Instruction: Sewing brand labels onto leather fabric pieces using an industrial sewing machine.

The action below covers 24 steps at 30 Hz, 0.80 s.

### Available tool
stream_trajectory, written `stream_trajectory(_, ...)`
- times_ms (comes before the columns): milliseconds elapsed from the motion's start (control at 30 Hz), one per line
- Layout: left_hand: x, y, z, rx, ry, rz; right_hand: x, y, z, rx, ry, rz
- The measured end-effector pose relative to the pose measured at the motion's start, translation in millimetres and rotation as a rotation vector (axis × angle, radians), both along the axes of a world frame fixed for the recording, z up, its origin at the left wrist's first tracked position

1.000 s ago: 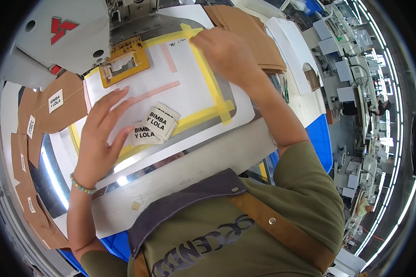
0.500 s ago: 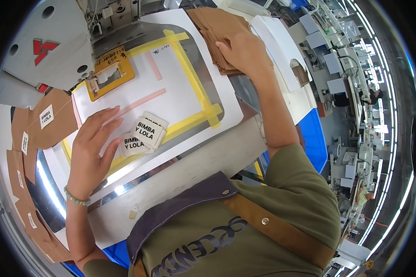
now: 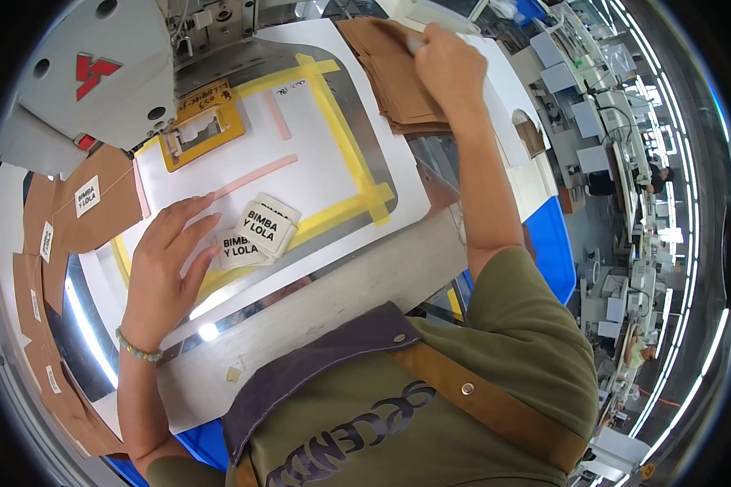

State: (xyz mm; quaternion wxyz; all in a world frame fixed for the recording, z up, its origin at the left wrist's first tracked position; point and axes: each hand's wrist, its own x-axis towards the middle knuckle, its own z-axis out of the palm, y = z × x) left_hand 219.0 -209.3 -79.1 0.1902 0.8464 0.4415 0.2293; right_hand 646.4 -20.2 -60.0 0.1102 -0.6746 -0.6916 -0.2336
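Note:
My left hand (image 3: 164,264) rests open over the white sheet (image 3: 256,166), fingers apart, with nothing in it. Close to its fingertips lies a small pile of square white labels with black print (image 3: 266,228). At the far right, a stack of flat brown fabric pieces (image 3: 386,69) lies slightly fanned. My right hand (image 3: 455,71) is closed at the stack's far right edge, thumb and curled fingers pinching a brown piece there; the fingertips are partly hidden. Left of the sheet, a brown piece bearing a white label (image 3: 89,199) lies beneath the machine head.
A sewing machine head (image 3: 97,81) stands at the far left above a yellow clamp frame (image 3: 203,134). Yellow tape (image 3: 337,134) and pink strips (image 3: 256,176) mark the sheet. Joined, labelled brown pieces (image 3: 45,341) hang along the left. A blue bin (image 3: 551,247) is at the right.
My right hand has moved from the top of the brown stack to its far right edge, and its fingers have curled closed. My left hand stays over the sheet.

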Motion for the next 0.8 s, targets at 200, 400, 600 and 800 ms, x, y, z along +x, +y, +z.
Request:
stream_trajectory(200, 11, 12, 3, 0.135, -0.037, -0.037, -53, -16, -18, 0.114, -0.101, 0.689)
stream_trajectory(400, 34, 26, -10, 0.151, -0.002, 0.051, -139, -69, -52, -0.053, -0.090, 1.106)
stream_trajectory(600, 50, 48, -29, 0.204, -0.019, 0.121, -161, -83, -45, 0.027, 0.082, 1.345)
stream_trajectory(800, 46, 51, -26, 0.277, 0.064, 0.073, -95, -83, -12, -0.168, 0.016, 1.070)
